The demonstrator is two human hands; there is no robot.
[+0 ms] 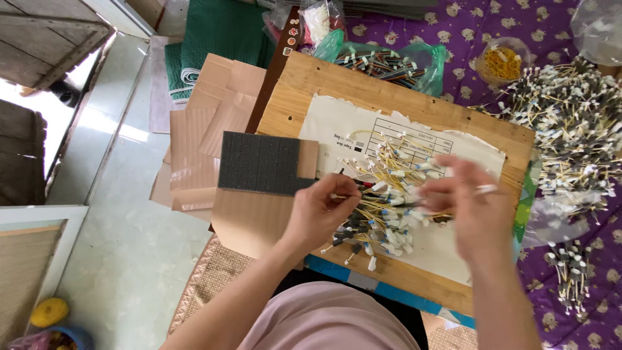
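Observation:
My left hand (322, 210) pinches a small bundle of thin yellow wires (353, 194) with white end connectors, over a wooden board (304, 84) on my lap. My right hand (470, 201) is blurred by motion just to the right, with its fingers closed on a white connector (486, 189) at the end of a wire. Between and below both hands a loose pile of yellow wires with white and black connectors (385, 194) lies on a torn white printed sheet (330, 120).
A dark grey foam block (259, 162) rests on cardboard pieces (217, 110) left of the board. A large heap of similar wires (570, 123) covers the purple patterned cloth at right, a smaller bunch (570, 269) below it. A green bag of coloured cables (382, 61) and a tub of yellow bands (502, 61) sit behind.

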